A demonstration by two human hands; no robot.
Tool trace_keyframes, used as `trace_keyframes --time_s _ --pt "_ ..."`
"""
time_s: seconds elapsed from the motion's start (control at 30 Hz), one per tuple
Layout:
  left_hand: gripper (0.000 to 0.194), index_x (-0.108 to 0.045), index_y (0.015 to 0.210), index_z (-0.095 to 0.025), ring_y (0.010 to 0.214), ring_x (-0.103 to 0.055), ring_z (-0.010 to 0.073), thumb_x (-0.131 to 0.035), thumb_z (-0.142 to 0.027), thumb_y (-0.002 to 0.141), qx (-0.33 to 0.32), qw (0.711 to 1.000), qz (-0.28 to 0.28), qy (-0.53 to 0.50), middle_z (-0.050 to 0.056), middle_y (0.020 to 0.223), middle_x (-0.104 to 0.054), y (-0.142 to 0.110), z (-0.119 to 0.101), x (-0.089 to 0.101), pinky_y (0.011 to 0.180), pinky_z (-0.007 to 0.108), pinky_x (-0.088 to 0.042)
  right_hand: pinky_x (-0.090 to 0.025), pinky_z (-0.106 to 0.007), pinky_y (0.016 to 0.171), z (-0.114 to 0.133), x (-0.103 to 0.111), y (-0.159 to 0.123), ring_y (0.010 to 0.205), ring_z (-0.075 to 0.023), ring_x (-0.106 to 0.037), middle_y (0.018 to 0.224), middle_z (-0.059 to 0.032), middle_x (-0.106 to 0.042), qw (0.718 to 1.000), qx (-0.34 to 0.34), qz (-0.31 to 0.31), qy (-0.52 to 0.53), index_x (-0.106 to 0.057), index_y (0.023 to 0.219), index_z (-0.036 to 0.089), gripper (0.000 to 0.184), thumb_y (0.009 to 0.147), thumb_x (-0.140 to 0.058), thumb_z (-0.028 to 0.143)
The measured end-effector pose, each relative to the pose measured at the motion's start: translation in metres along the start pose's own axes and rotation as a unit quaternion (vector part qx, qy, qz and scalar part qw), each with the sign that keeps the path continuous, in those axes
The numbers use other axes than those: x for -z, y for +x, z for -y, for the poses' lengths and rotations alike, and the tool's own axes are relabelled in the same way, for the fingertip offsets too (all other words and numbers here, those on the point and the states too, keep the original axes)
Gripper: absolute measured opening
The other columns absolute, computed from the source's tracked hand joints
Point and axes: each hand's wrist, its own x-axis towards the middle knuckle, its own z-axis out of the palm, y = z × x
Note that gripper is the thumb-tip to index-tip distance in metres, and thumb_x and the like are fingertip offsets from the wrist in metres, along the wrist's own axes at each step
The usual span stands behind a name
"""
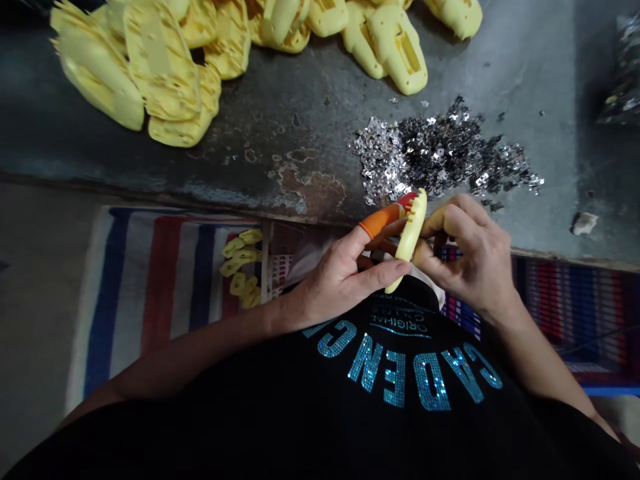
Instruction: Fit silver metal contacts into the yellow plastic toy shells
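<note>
Yellow, apparently moulded plastic: in the head view, the curved shell (413,230) stands edge-on at the near edge of the bench (225,177), below the metal bits (440,157). The left hand (337,273) grasps it between thumb and fingers; the right hand (473,250) curls against its other side, any grip there hidden. Likely light, stiff, slightly slick; hold its smooth rim, sparing the fragile-looking teeth.

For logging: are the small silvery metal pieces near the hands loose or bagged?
Loose: the metal pieces lie scattered on the grey tabletop.
</note>
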Motion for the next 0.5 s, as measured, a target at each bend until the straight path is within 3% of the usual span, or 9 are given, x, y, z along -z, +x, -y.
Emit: trace_keyframes --time_s 0.17,0.23,0.37,0.5 --pt "0.068 -0.065 0.164 -0.03 0.094 -0.083 0.0178 -0.088 -0.054 0.105 0.059 0.993 0.015 -0.099 0.007 0.129 -0.086 0.006 0.002 -0.002 0.07 0.021 -0.065 -0.049 -0.031 0.063 -0.005 0.007 0.003 0.073 -0.0166 -0.06 0.082 0.0013 -0.059 0.998 -0.01 0.032 0.046 -0.058 0.088 0.026 0.016 0.093 -0.071 0.019" --pt "0.071 -0.063 0.163 -0.029 0.086 -0.084 0.0192 -0.085 -0.062 0.104 0.086 0.986 0.017 -0.143 0.007 0.125 -0.086 0.009 0.005 -0.001 0.059 0.021 -0.063 -0.049 -0.03 0.062 -0.006 0.015 0.006 0.071 -0.0159 -0.06 0.082 0.0016 -0.061 0.994 -0.026 0.055 0.089 -0.059 0.088 0.026 0.016 0.09 -0.071 0.016" --pt "0.078 -0.054 0.17 -0.031 0.085 -0.089 0.0258 -0.074 -0.073 0.107 0.115 0.973 0.063 -0.187 0.011 0.133 -0.085 0.012 0.007 0.0 0.047 0.023 -0.063 -0.05 -0.031 0.061 -0.009 0.032 0.015 0.07 -0.0157 -0.061 0.083 0.0013 -0.064 0.984 -0.029 0.125 0.121 -0.062 0.089 0.025 0.012 0.089 -0.071 0.017" --pt "0.075 -0.053 0.17 -0.033 0.09 -0.091 0.0279 -0.073 -0.072 0.109 0.123 0.969 0.081 -0.197 0.011 0.131 -0.086 0.012 0.004 -0.001 0.047 0.021 -0.063 -0.05 -0.034 0.061 -0.013 0.039 0.023 0.07 -0.0169 -0.062 0.083 0.0001 -0.066 0.979 -0.017 0.165 0.116 -0.062 0.089 0.025 0.011 0.091 -0.072 0.019"
